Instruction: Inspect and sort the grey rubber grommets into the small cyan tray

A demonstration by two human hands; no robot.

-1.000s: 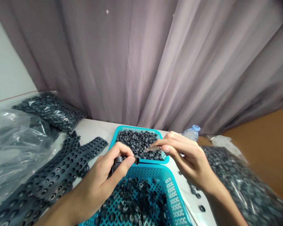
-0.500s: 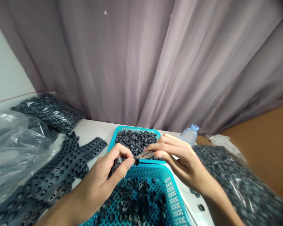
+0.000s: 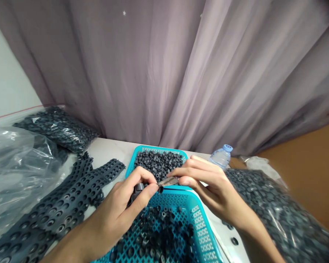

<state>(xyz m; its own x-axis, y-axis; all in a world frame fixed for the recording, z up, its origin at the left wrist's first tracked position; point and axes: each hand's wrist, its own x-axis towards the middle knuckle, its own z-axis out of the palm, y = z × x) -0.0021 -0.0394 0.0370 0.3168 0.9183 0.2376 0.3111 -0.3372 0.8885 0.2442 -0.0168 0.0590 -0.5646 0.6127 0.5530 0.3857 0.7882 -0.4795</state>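
My left hand (image 3: pixel 123 208) is closed around several small dark grey plastic rings (image 3: pixel 138 188), with one pinched between thumb and forefinger. My right hand (image 3: pixel 208 186) pinches a thin pointed metal tool (image 3: pixel 168 181) whose tip meets that ring. Both hands hover over the near teal basket (image 3: pixel 200 223), which holds loose grey rings. Just beyond the hands is a second teal basket (image 3: pixel 138 151) filled with the same rings.
Dark perforated plastic strips (image 3: pixel 63 204) lie on the white table at left, beside clear bags of rings (image 3: pixel 55 126). Another bag of rings (image 3: pixel 274 215) lies at right, a water bottle (image 3: pixel 220 156) behind it. A mauve curtain (image 3: pixel 167 73) hangs behind.
My right hand moved left, bringing the tool's tip onto the ring pinched in my left hand. The left hand stayed in place.
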